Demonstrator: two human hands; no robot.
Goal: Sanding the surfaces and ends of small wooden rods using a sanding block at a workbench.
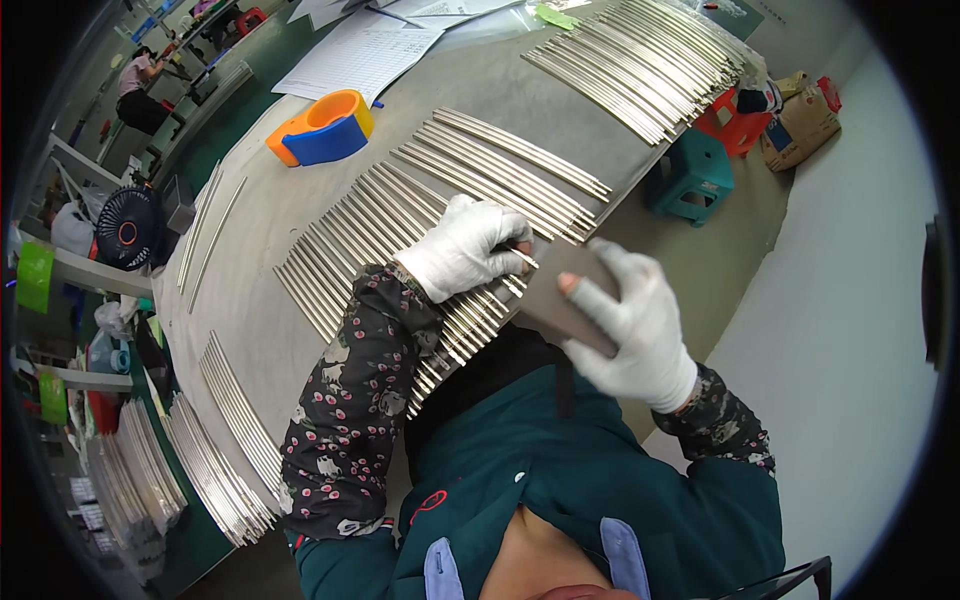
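Observation:
My left hand (468, 247), in a white glove with bare fingertips, is closed around the end of a thin metal rod (522, 258). It rests over a row of shiny metal rods (350, 240) lying side by side at the table's near edge. My right hand (640, 335), gloved the same way and blurred, grips a grey-brown rectangular block (565, 295). The block is close to the rod end at my left fingers; whether they touch I cannot tell. Just beyond my left hand lies another group of rods (500, 165).
On the grey table (270, 215) stand an orange and blue tape dispenser (320, 128) and paper sheets (365, 55). More rods lie far right (640, 70) and left (240, 410). A dark fan (128, 228) is at left, a green stool (692, 175) beyond the right edge. Someone works in the background.

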